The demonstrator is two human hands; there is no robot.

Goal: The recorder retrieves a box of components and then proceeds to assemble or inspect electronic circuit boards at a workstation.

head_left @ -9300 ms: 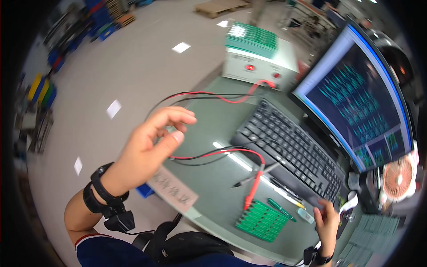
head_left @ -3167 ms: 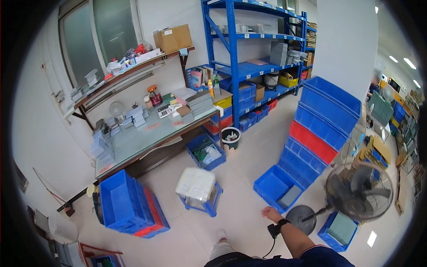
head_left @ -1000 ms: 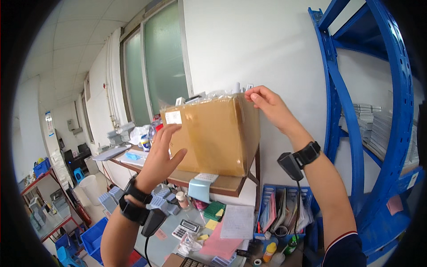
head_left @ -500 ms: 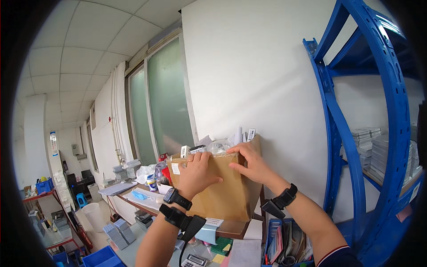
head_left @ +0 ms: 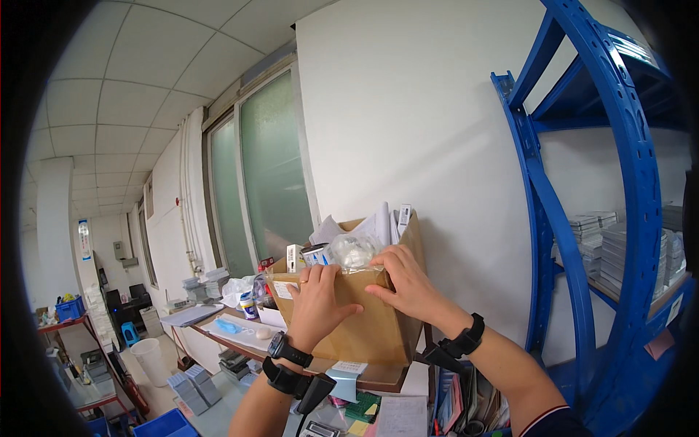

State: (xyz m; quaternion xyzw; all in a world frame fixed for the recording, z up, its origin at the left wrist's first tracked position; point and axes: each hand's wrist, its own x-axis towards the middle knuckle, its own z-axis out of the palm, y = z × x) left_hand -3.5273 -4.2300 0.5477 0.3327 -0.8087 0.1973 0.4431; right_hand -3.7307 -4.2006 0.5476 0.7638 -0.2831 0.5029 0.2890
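Cardboard box (head_left: 368,331), and the left grip (head_left: 319,304) has its near rim, fingers hooked over! The right grip (head_left: 413,286) clasps that same rim, just beside. Below both, the box rests on a wooden shelf (head_left: 375,381); clear plastic (head_left: 354,249) bulges just beyond them, a blue rack (head_left: 641,167) stands well right.

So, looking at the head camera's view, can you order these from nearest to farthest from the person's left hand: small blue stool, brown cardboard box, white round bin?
From the left hand:
1. Brown cardboard box: touching, fingers over its top edge.
2. White round bin: away to the left.
3. Small blue stool: also left, beyond the bin.
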